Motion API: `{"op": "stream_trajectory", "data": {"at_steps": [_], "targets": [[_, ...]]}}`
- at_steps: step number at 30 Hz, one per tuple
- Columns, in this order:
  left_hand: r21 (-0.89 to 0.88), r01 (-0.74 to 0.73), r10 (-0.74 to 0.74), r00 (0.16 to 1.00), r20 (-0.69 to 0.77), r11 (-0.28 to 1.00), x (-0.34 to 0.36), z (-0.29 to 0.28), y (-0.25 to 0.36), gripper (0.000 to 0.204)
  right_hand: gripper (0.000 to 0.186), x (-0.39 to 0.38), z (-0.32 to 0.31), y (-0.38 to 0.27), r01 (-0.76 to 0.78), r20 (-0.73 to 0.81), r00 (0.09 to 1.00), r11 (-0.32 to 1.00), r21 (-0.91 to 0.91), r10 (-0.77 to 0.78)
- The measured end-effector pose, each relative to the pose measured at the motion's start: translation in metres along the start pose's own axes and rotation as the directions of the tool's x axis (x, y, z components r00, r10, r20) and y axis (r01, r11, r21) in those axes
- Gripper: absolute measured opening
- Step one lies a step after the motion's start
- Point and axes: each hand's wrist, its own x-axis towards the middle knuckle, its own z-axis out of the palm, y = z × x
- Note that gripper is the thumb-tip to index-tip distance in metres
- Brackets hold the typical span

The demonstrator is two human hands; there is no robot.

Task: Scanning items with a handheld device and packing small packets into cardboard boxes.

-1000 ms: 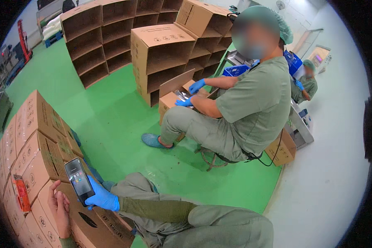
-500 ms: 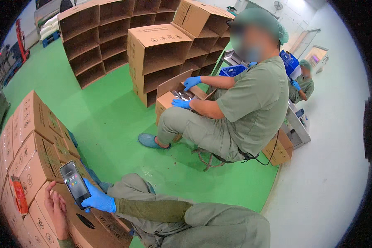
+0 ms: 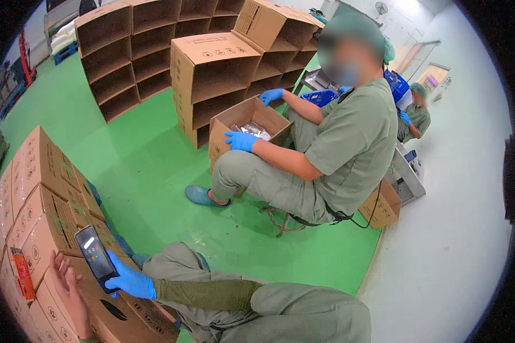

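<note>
In my gloved right hand point(image 3: 130, 280) is a black smartphone point(image 3: 91, 254), its screen lit with small app icons. My bare left hand point(image 3: 67, 286) is just left of it, fingers loosely bent and apart, holding nothing, in front of a stack of sealed cardboard cartons point(image 3: 26, 206). An orange-red object point(image 3: 23, 273), too indistinct to name, is on the cartons' side at the far left. My legs point(image 3: 303, 314) in grey-green trousers lie along the lower edge.
A seated co-worker point(image 3: 355, 137) in blue gloves grips an open carton point(image 3: 220, 148) holding silvery packets. Behind stand empty cardboard cubbies point(image 3: 106, 71) and blue crates point(image 3: 320, 98). A second worker point(image 3: 418, 117) is at a metal table on the right, beside a white wall point(image 3: 440, 228).
The co-worker's hands have moved from among the packets to the carton's rims, and its raised flap no longer stands up. My view has shifted slightly; my hands keep much the same pose.
</note>
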Motion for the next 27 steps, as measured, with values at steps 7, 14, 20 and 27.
{"op": "stream_trajectory", "data": {"at_steps": [7,14,20,27], "targets": [[0.178,-0.021,-0.020,0.974,0.224,0.984,-0.017,0.016,0.016,0.075,0.095,-0.012,0.020,0.013,0.445,0.246,0.895,0.786,-0.430,-0.373],[0.140,-0.069,0.050,0.989,0.138,0.988,-0.016,0.009,0.001,0.073,0.092,-0.026,0.022,-0.011,0.493,0.314,0.869,0.731,-0.471,-0.383],[0.059,-0.021,0.020,1.000,0.010,0.998,-0.007,-0.022,0.035,0.066,0.091,-0.022,0.010,-0.006,0.330,0.207,0.935,0.922,-0.205,-0.288],[0.425,0.090,0.008,0.975,-0.224,0.901,0.011,-0.077,0.024,0.077,0.081,0.008,-0.004,0.024,0.198,0.184,0.960,0.976,0.089,-0.212]]}}
